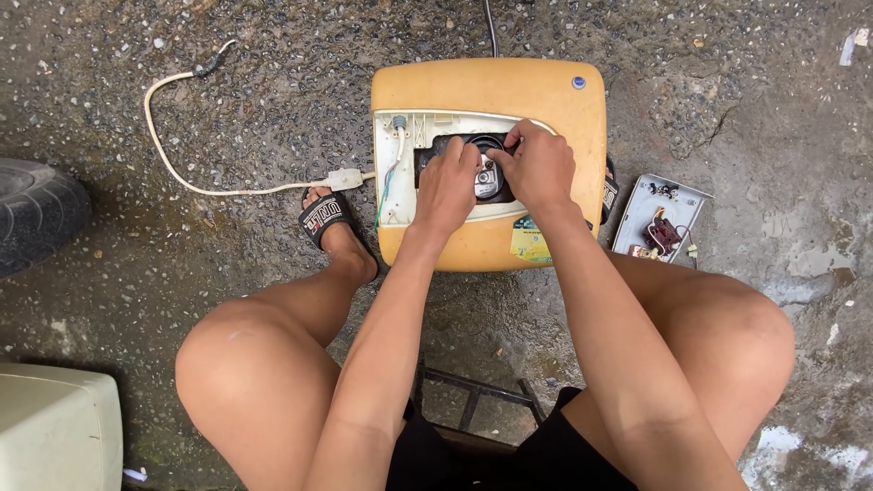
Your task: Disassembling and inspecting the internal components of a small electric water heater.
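Head view, looking down past the seated person's knees. A yellow-orange appliance casing (pixel 488 164) lies on wet, gravelly concrete ground (pixel 273 109); it is the landmark for all positions given here. In its white inner panel (pixel 397 173) a dark opening exposes a round metal fitting (pixel 487 178). The left hand (pixel 447 185) rests on the left edge of that opening, fingers curled together over the fitting; whether they pinch anything cannot be told. The right hand (pixel 538 165) sits on the opening's right edge, fingertips bunched and pressed to the top of the fitting; what they grip is hidden. Green and white wires (pixel 389 182) hang loose on the panel, left of the hands. A white power cord (pixel 182 173) runs away leftward from the casing. A detached grey cover plate (pixel 661 216), bearing a red part, lies just right of the casing. Judged from this, the cover is already off and the interior open; work at the fitting is under way, and reassembly is not yet begun.
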